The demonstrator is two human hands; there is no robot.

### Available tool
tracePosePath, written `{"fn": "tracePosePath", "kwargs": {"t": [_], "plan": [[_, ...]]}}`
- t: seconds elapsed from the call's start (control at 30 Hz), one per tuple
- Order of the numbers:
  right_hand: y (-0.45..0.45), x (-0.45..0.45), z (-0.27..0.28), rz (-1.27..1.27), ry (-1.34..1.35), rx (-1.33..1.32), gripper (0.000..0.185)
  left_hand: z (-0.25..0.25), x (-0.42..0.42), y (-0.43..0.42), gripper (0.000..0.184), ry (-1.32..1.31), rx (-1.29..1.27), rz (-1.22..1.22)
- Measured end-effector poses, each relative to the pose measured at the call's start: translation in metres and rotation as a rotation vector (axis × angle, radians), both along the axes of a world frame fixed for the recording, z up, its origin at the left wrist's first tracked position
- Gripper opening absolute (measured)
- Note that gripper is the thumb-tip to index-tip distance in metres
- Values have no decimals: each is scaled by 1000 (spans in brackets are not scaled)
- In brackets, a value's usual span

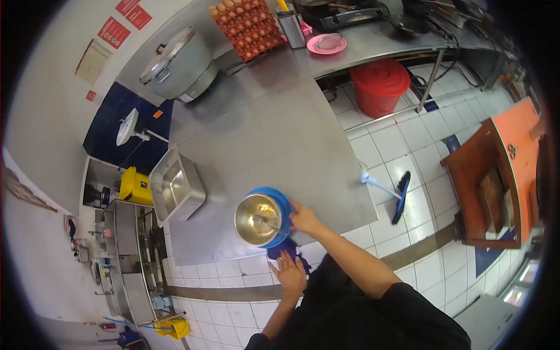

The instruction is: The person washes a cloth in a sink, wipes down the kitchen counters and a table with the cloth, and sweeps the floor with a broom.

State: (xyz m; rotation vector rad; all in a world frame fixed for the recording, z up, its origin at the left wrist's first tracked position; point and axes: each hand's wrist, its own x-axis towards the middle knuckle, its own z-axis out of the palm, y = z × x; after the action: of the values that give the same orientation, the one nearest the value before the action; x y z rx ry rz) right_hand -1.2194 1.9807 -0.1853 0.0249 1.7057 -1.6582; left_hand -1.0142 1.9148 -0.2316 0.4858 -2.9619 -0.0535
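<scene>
A steel bowl (244, 220) sits in or on a blue basin (284, 202) near the front edge of the steel table (262, 134). Inside the bowl lie yellowish residue and what looks like a ladle or spoon (258, 221). My right hand (304, 219) has its fingers closed at the basin's right rim. Just below, my left hand (288, 274) is open with fingers spread, close to a dark purple cloth (297, 255) at the table edge. Whether it touches the cloth I cannot tell.
A deep steel pan (195, 185) stands on the left of the table. At the back are a large cooker (181, 67), stacked egg trays (248, 29), a pink plate (318, 49) and a stove (344, 16). A red bin (379, 87), broom (400, 198) and orange cabinet (501, 134) stand right.
</scene>
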Motion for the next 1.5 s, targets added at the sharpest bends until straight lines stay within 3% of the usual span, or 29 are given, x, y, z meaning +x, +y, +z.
{"fn": "tracePosePath", "kwargs": {"t": [0.07, 0.13, 0.2, 0.23, 0.3, 0.33, 0.37, 0.4, 0.47, 0.53, 0.7, 0.8, 0.87, 0.93, 0.97, 1.03, 1.13, 1.2, 1.23, 1.27, 1.3, 1.37, 1.5], "plan": [[-15, -16, 3, 52, -23, -50, 54, -6, -20, 33, 55, -21, 18, 17], [-20, -34, -2, 117, -72, -81, 52, 12, -55, 69, 54, -155, 270, -84], [-16, -70, -11, 400, 687, 115, 48, 30, -101, 92, 55, -243, 300, -168], [3, -88, 11, 361, 569, 12, 42, 32, -130, 99, 57, -317, 321, -284], [62, -116, 78, 257, 356, -205, 36, 12, -197, 104, 61, -61, 296, -256], [99, -131, 98, 189, 253, -321, 35, 14, -232, 103, 65, -70, 130, -188], [140, -143, 113, 149, 202, -341, 35, 8, -267, 95, 64, -218, 210, -182], [181, -155, 121, 95, 159, -365, 36, 2, -309, 82, 63, -126, 184, -141], [267, -171, 121, 4, 184, -184, 41, -13, -396, 56, 62, -4, 131, -65], [348, -169, 100, -225, 126, 71, 45, -19, -474, 31, 66, -52, 129, -18], [533, -120, 40, -523, -16, 548, 51, -19, -615, 8, 67, -137, 108, 105], [677, -54, -47, -619, -207, 689, 47, -17, -614, 27, 67, -129, 62, 13], [790, 25, -121, -501, -311, 762, 36, -20, -576, 40, 66, -59, 4, -147], [836, 68, -142, -521, -718, 891, 25, -5, -525, 58, 64, -45, 38, -135], [849, 81, -124, -697, -857, 578, 29, -2, -499, 63, 64, -24, 59, -12], [891, 44, -121, -797, -985, 229, 33, -4, -444, 73, 69, -50, 61, 323], [957, -3, -174, -516, -859, 457, 47, -11, -395, 91, 88, -224, 205, 956], [983, -32, -210, -368, -735, 587, 59, -51, -377, 61, 89, -347, 240, 970], [1006, -60, -200, -439, -576, 314, 63, -26, -410, 101, 86, -324, 293, 1179], [1038, -110, -217, -436, -869, 188, 59, -25, -434, 115, 83, -329, 272, 1212], [1009, -166, -169, -304, -626, 459, 58, -17, -457, 131, 80, -330, 278, 1162], [963, -267, -96, -207, -474, 467, 60, -8, -497, 157, 74, -291, 282, 1058], [883, -424, -24, 125, -196, 469, 63, -2, -505, 175, 70, -215, 280, 1001]]}}
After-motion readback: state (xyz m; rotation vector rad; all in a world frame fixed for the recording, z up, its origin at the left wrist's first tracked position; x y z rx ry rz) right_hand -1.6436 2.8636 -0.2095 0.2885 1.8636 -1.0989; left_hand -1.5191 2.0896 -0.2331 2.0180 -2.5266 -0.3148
